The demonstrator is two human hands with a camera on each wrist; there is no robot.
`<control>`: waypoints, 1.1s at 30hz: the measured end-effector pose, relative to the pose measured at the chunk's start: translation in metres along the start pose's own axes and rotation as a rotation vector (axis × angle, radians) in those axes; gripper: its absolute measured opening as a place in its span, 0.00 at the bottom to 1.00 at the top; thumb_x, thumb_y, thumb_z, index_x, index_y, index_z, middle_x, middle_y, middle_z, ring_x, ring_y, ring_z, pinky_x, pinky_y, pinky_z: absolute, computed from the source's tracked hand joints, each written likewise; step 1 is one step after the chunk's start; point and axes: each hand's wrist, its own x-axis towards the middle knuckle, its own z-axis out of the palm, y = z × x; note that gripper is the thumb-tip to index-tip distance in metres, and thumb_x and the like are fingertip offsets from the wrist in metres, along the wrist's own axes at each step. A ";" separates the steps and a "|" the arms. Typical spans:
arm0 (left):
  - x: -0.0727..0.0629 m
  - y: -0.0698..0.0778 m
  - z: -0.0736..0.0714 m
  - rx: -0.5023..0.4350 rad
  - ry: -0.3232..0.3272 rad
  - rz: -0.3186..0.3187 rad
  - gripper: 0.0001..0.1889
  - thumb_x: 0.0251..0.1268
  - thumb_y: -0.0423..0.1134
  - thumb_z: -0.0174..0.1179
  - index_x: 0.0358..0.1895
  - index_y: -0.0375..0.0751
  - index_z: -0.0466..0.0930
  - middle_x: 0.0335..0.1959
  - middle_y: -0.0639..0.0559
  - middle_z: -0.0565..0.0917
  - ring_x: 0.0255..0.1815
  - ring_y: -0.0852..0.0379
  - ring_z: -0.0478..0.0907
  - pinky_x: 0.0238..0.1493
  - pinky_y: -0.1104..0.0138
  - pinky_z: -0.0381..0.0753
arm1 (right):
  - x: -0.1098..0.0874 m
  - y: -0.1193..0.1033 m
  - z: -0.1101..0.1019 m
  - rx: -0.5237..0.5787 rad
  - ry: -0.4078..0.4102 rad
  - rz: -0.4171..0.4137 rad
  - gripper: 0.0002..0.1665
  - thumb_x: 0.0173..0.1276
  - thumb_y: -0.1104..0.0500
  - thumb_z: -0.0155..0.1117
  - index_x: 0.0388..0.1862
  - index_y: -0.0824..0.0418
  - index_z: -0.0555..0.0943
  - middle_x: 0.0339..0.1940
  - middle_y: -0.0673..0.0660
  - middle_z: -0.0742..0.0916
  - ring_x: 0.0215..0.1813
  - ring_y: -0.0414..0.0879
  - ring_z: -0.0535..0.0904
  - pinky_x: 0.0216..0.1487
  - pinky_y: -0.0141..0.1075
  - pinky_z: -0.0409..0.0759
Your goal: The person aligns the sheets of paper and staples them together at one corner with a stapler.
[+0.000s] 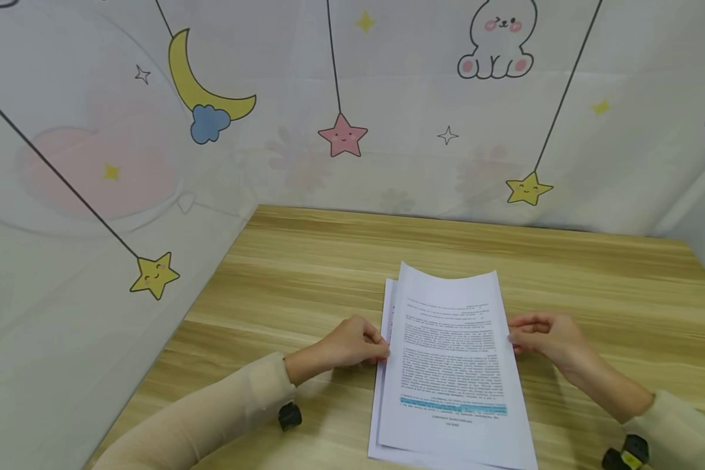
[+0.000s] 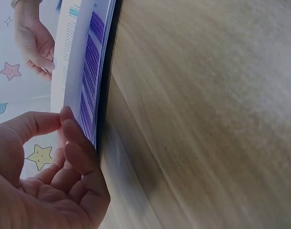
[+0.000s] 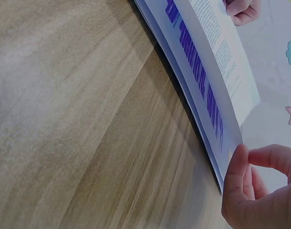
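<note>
A printed sheet of paper [image 1: 452, 365] with a blue highlighted line is raised above other sheets [image 1: 376, 431]; its far end curves upward. My left hand [image 1: 352, 343] pinches the sheet's left edge between thumb and fingertips, as the left wrist view shows. On the opposite edge my right hand [image 1: 549, 339] pinches the same sheet with thumb and forefinger. Beneath it, a page with thick purple marker strokes [image 3: 193, 55] shows in both wrist views, with further paper edges under that page.
The papers are over a wood-grain table [image 1: 305, 261]. A pale curtain [image 1: 399, 170] printed with stars, a moon and a bear hangs behind and to the left. Small black devices [image 1: 290, 415] sit at both wrists, below the cream sleeves [image 1: 229, 405].
</note>
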 end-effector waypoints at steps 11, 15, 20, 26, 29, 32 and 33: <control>0.000 -0.001 0.000 0.014 -0.002 0.001 0.06 0.58 0.33 0.67 0.25 0.37 0.87 0.19 0.55 0.82 0.20 0.64 0.72 0.20 0.75 0.68 | 0.000 -0.002 0.002 -0.014 -0.009 0.010 0.24 0.64 0.69 0.70 0.54 0.84 0.74 0.37 0.60 0.88 0.33 0.48 0.85 0.37 0.39 0.88; -0.001 -0.001 -0.001 0.014 -0.006 0.001 0.06 0.58 0.32 0.66 0.25 0.37 0.87 0.18 0.56 0.80 0.19 0.65 0.70 0.18 0.75 0.66 | 0.000 -0.003 0.001 -0.011 -0.011 0.013 0.23 0.64 0.70 0.70 0.53 0.84 0.75 0.37 0.60 0.87 0.32 0.48 0.85 0.37 0.38 0.87; -0.001 -0.002 -0.001 0.017 -0.006 -0.004 0.05 0.57 0.32 0.67 0.25 0.37 0.87 0.18 0.55 0.81 0.19 0.64 0.70 0.18 0.76 0.66 | 0.001 -0.002 0.000 -0.007 -0.011 0.016 0.22 0.63 0.71 0.70 0.51 0.84 0.75 0.36 0.60 0.87 0.32 0.48 0.85 0.36 0.38 0.87; 0.000 -0.004 -0.001 0.022 -0.012 -0.004 0.05 0.57 0.32 0.68 0.25 0.36 0.87 0.18 0.52 0.83 0.20 0.63 0.74 0.20 0.75 0.70 | 0.003 0.001 -0.002 0.010 -0.029 0.031 0.21 0.63 0.72 0.69 0.50 0.85 0.75 0.34 0.60 0.87 0.31 0.48 0.85 0.36 0.39 0.87; 0.000 -0.004 -0.002 0.008 -0.021 -0.012 0.05 0.58 0.31 0.68 0.25 0.35 0.87 0.19 0.51 0.83 0.21 0.62 0.77 0.22 0.74 0.75 | 0.003 0.003 -0.003 0.015 -0.034 0.052 0.19 0.63 0.72 0.69 0.49 0.84 0.76 0.34 0.60 0.87 0.31 0.49 0.85 0.35 0.39 0.87; -0.001 -0.003 -0.003 -0.014 -0.032 -0.027 0.06 0.59 0.31 0.67 0.26 0.34 0.87 0.19 0.50 0.84 0.21 0.61 0.79 0.24 0.73 0.81 | 0.004 0.005 -0.004 0.017 -0.037 0.057 0.18 0.63 0.72 0.69 0.48 0.83 0.77 0.33 0.60 0.87 0.31 0.48 0.84 0.35 0.39 0.88; -0.001 -0.003 -0.003 -0.022 -0.035 -0.035 0.06 0.60 0.30 0.67 0.26 0.34 0.87 0.20 0.49 0.84 0.22 0.61 0.79 0.25 0.72 0.82 | 0.004 0.005 -0.005 0.020 -0.035 0.058 0.18 0.63 0.72 0.69 0.47 0.83 0.77 0.33 0.59 0.87 0.30 0.48 0.84 0.35 0.39 0.88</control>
